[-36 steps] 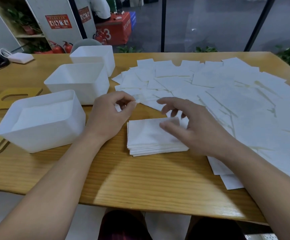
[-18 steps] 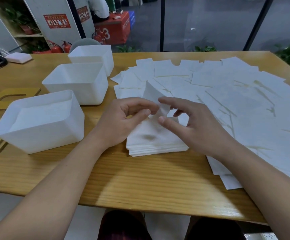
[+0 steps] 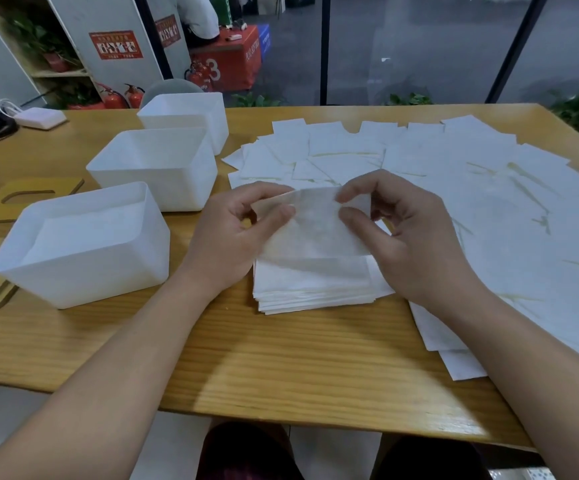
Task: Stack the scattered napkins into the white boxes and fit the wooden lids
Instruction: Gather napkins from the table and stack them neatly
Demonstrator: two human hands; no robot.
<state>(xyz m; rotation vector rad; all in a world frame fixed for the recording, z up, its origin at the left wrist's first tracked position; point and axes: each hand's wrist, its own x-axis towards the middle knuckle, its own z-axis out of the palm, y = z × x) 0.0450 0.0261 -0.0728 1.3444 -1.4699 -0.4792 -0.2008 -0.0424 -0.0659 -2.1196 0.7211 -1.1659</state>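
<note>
L hand (image 3: 232,233) & R hand (image 3: 405,237) each pinch a top corner of one napkin (image 3: 312,230), thumb vs curled forefinger. Napkin tilts up off the stack (image 3: 315,285), long axis 9–3, free edge toward 6. Loose napkins (image 3: 454,174) spread 12 to 3. Three boxes (image 3: 84,271) in a row at 9–11: nearest holds napkins; other two's contents can't tell. Lid (image 3: 21,199) at 9.
</note>
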